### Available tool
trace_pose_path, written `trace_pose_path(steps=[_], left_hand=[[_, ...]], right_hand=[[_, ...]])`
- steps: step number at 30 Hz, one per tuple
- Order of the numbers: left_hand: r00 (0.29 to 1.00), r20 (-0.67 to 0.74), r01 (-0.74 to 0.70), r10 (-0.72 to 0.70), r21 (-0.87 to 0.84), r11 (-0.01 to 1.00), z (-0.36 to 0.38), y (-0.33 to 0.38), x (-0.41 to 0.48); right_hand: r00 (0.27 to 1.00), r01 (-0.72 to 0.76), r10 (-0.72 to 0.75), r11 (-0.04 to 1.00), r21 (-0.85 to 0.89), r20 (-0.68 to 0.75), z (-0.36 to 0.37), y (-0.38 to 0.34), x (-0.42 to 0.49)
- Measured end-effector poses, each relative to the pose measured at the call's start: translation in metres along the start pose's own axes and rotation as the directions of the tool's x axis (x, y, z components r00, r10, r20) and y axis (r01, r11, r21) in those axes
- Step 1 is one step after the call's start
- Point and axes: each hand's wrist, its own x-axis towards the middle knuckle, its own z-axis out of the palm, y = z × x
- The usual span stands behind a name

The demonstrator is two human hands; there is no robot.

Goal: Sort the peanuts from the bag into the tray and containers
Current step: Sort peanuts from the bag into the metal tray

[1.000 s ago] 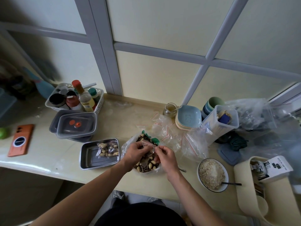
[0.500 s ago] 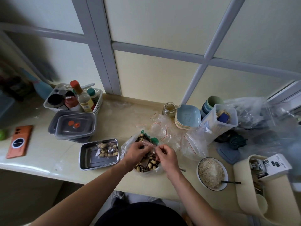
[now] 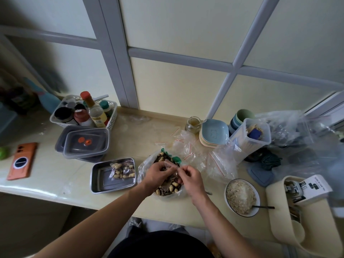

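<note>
**Step in hand.** The left hand [image 3: 157, 173] is curled, its fingertips pinching one edge of a small clear plastic pouch [image 3: 170, 163]. The right hand [image 3: 191, 176] pinches the opposite edge. Both work directly above the large clear plastic bag [image 3: 144, 167], where the pale peanuts [image 3: 172, 188] lie mixed with dark striped seeds. The step appears to be opening the pouch for filling.

Recommended: keep the pouch mouth spread over the bag so strays drop back in. Pick out the pale shells only, and close the pouch fully before setting it down.

**Surface.**
- Far nine o'clock of the bag: a flat orange phone [image 3: 21, 161] lies on the pale glossy surface [image 3: 55, 170].
- Ten o'clock: a white plastic basket of bottles [image 3: 111, 120], with stacked grey lidded plastic containers [image 3: 85, 142] in front of it.
- Nine o'clock, just beside the bag: a rectangular steel tray [image 3: 103, 180] holding filled peanut packets [image 3: 122, 169].
- One o'clock: a heap of empty clear zip bags [image 3: 195, 151].
- Four o'clock: a white bowl of oats [image 3: 242, 196].

**Room.** At twelve o'clock, a window with grey-blue bars [image 3: 178, 56] and pale panes rises behind the surface.
</note>
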Motion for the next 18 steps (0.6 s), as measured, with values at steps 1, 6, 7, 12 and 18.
trace_pose_path(steps=[1, 6, 7, 12, 18], left_hand=[[1.0, -0.006, 0.006, -0.006, -0.01, 1.0, 0.0, -0.0008, 0.0], [0.995, 0.052, 0.089, -0.08, -0.201, 0.976, -0.0035, -0.0034, 0.0001], [0.994, 0.061, 0.099, -0.088, -0.221, 0.97, -0.004, -0.0036, 0.0], [0.996, 0.062, 0.081, -0.071, -0.177, 0.981, -0.0046, -0.0016, 0.0012], [0.996, 0.057, 0.068, -0.063, -0.085, 0.994, -0.0025, 0.0011, 0.0016]], right_hand=[[1.0, 0.011, -0.011, 1.0, -0.014, -0.007, 0.0004, -0.0013, -0.0006], [0.998, 0.027, -0.028, 0.999, -0.028, -0.05, 0.0025, -0.0034, -0.0016], [0.999, 0.019, -0.02, 1.0, -0.011, -0.048, 0.0025, -0.0027, -0.0013], [0.999, -0.035, 0.035, 0.997, 0.064, 0.006, 0.001, -0.0036, -0.0015], [1.0, -0.013, 0.012, 0.999, 0.03, 0.011, -0.0022, -0.0007, 0.0017]])
